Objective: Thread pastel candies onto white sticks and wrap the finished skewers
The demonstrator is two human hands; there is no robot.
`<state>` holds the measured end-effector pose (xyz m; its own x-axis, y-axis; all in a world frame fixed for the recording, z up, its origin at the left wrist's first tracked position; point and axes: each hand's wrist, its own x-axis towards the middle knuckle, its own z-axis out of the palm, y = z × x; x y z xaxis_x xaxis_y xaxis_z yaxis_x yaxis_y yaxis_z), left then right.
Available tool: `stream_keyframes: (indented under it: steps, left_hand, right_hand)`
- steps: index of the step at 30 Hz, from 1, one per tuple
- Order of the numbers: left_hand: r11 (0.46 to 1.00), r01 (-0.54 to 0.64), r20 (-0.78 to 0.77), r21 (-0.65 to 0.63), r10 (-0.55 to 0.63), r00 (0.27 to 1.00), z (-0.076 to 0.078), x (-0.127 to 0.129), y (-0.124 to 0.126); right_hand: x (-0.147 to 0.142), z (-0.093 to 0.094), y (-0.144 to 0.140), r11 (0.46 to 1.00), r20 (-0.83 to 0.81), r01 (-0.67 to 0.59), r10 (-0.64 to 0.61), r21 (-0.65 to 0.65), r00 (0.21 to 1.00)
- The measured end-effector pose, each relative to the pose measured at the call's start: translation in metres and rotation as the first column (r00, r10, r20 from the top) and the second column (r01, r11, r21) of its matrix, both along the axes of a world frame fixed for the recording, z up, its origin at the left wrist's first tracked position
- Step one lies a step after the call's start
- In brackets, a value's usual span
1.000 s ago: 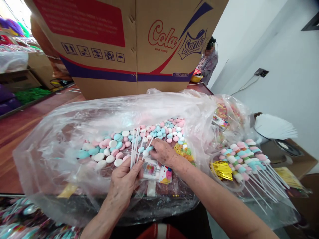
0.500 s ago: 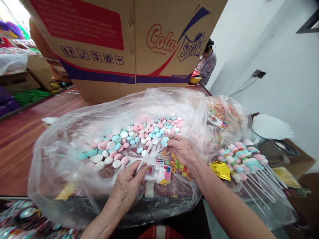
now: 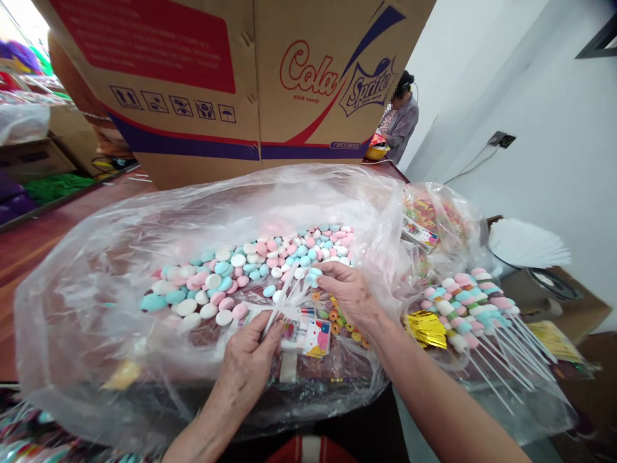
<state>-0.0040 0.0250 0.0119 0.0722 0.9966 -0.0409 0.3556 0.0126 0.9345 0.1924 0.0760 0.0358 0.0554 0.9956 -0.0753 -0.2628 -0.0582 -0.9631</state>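
Note:
My left hand (image 3: 253,354) is closed around a small bunch of white sticks (image 3: 277,308), which fan out up and to the right. A light-blue round candy (image 3: 313,276) is pinched between the thumb and fingers of my right hand (image 3: 344,287), by the upper stick ends. Whether a stick has entered it I cannot tell. Loose pink, white and blue candies (image 3: 238,260) lie on clear plastic just beyond both hands. Below my right hand are ring-shaped gummies (image 3: 340,318) in orange, yellow and green. Printed cards (image 3: 315,337) lie between my forearms.
Behind the plastic bag (image 3: 96,244) stands a large cardboard box (image 3: 193,58). To the right lie finished-looking candy skewers (image 3: 475,305), gold twist ties (image 3: 425,329) and a bag of gummies (image 3: 441,212). A person (image 3: 403,122) sits farther back by the white wall.
My right hand has shifted slightly left and down with the blue candy, closer to the stick ends. The clear plastic now spreads farther left. My left hand keeps its grip.

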Motion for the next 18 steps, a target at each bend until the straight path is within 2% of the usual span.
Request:
stream_keyframes:
  steps: [3, 5, 8, 10, 13, 18]
  left_hand:
    - [1.000, -0.010, 0.008, 0.002, 0.010, 1.000, -0.002, 0.002, -0.002]
    - [1.000, -0.003, 0.006, -0.012, 0.003, 1.000, -0.002, 0.005, -0.004]
    - [0.999, 0.000, -0.002, -0.042, -0.001, 1.000, -0.003, 0.009, -0.007]
    - [0.998, -0.013, 0.004, -0.054, 0.013, 1.000, -0.004, 0.010, -0.009]
    - [0.998, -0.047, 0.015, -0.050, 0.048, 0.999, -0.009, 0.009, -0.010]
    - [0.995, -0.092, 0.032, -0.029, 0.093, 0.995, -0.014, 0.008, -0.009]
  right_hand:
    - [-0.002, -0.007, -0.003, 0.999, 0.110, 0.009, -0.014, 0.045, 0.994]
    - [-0.002, -0.011, -0.006, 0.995, 0.245, 0.002, -0.025, 0.096, 0.969]
    - [-0.002, -0.012, -0.010, 0.972, 0.515, -0.027, -0.100, 0.234, 0.852]
    - [-0.001, -0.012, -0.011, 0.938, 0.626, -0.073, -0.168, 0.340, 0.761]
    - [-0.001, -0.012, -0.014, 0.893, 0.675, -0.143, -0.210, 0.428, 0.707]
    - [-0.005, -0.021, -0.022, 0.883, 0.688, -0.134, -0.247, 0.450, 0.682]
